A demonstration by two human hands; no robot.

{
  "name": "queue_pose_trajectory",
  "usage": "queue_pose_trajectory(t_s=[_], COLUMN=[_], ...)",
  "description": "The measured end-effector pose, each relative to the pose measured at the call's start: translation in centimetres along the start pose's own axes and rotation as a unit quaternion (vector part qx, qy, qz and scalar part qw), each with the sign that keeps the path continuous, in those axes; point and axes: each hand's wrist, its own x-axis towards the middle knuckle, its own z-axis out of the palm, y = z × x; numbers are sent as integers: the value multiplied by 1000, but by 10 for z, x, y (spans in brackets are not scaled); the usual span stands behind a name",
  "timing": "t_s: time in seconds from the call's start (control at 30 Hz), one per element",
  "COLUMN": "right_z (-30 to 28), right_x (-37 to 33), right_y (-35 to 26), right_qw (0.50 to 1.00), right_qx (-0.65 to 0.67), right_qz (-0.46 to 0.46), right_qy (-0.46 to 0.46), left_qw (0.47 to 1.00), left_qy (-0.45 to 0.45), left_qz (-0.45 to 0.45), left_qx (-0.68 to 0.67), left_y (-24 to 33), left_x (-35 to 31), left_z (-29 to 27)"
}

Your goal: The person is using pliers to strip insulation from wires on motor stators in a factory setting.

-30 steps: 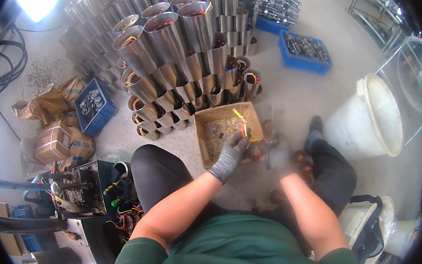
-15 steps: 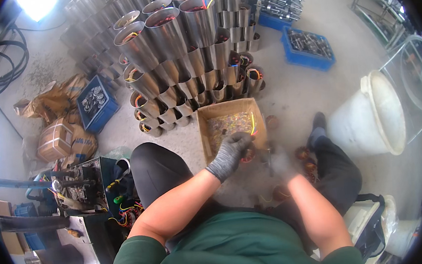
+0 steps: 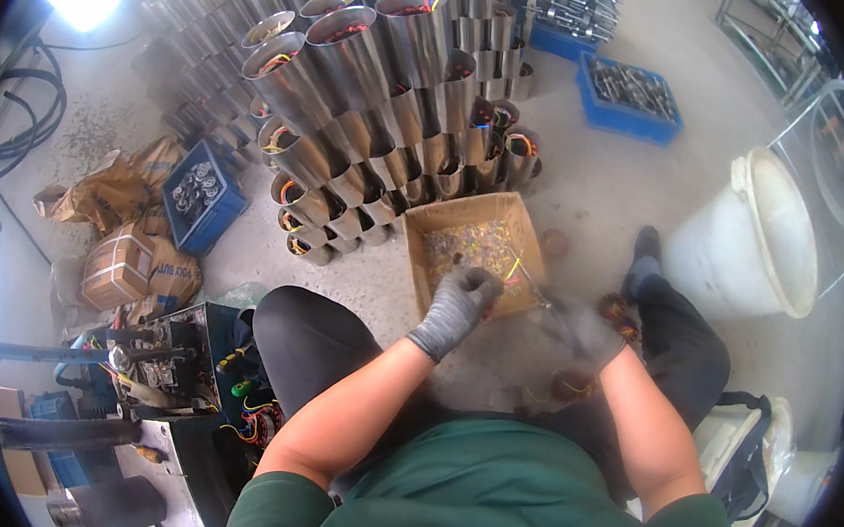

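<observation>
My left hand (image 3: 464, 305), in a grey glove, is closed in a pinch over the near side of an open cardboard box (image 3: 417, 264). A short yellow wire (image 3: 514, 269) shows at its fingertips, and a bit of something reddish peeks out below the hand. My right hand (image 3: 586, 329), also gloved, is smeared by motion to the right of the box. From its fingers a dark slender tool (image 3: 540, 295) points toward the wire; its kind is too blurred to tell. Many small coloured scraps (image 3: 461, 245) cover the box bottom.
Stacked steel cylinders (image 3: 345, 69) with coloured wires inside rise beyond the box. Reddish-brown wound coils (image 3: 573, 383) lie by my right leg. A white bucket (image 3: 731, 236) stands at right, blue crates (image 3: 629, 100) behind. Machinery (image 3: 160, 367) is at left, a carton (image 3: 116, 268) beyond.
My right hand has shifted slightly right and down, still blurred. The yellow wire, upright before, now leans and looks shorter. The whole view has shifted slightly.
</observation>
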Motion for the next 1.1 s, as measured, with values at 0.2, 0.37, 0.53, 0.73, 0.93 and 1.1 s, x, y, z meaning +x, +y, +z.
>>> queue_pose_trajectory(t_s=[0.2, 0.37, 0.53, 0.73, 0.93, 1.1], right_z=[-16, -22, -16, 3, 7, 1], right_x=[5, 16, 9, -1, 6, 14], right_y=[2, 24, 26, 6, -2, 11], right_qw=[994, 979, 984, 997, 994, 995], right_qx=[31, 165, 158, 16, 20, -1], right_qz=[99, 121, 84, 12, 58, 74], right_qy=[-36, -10, -21, -70, -90, -69], left_qw=[998, 994, 997, 999, 1000, 999], left_qy=[-33, 0, 26, 18, -7, 25], left_qz=[52, -11, 32, 16, -4, -6], left_qx=[33, -111, -65, -37, -4, -35], left_y=[-2, -1, -7, -10, -7, -12], left_x=[-10, -8, 1, 6, 1, 2], left_z=[3, -7, -14, -18, -15, -12])
